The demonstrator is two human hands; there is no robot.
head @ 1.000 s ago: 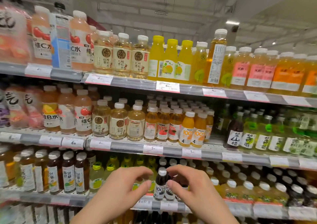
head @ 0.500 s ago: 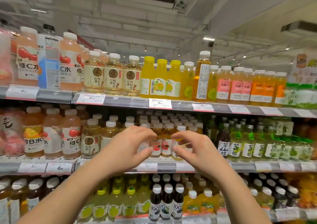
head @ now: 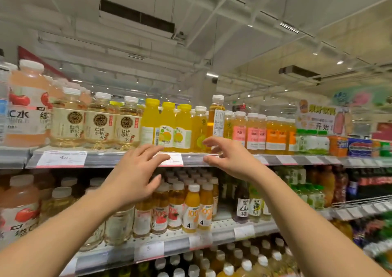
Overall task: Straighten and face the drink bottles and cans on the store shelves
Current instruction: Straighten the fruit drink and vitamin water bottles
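Observation:
The top shelf (head: 106,160) carries a row of drink bottles. Three yellow-capped yellow bottles (head: 167,127) stand in the middle, the leftmost with its label turned away. A taller amber bottle (head: 216,119) with a white cap stands to their right, its back label facing out. My left hand (head: 135,177) is raised in front of the shelf edge below the yellow bottles, fingers spread, holding nothing. My right hand (head: 229,155) reaches with loosely spread fingers toward the foot of the amber bottle; contact is not clear.
Pale tea bottles (head: 97,126) and pink bottles (head: 27,111) fill the top shelf's left. Pink- and orange-labelled bottles (head: 265,134) and boxed drinks (head: 314,143) fill its right. Small juice bottles (head: 191,208) stand on the shelf below. Price tags (head: 61,159) line the edges.
Both hands rose from the lower shelves up to the top shelf's edge and opened from a near-pinch to spread fingers. The view tilted upward.

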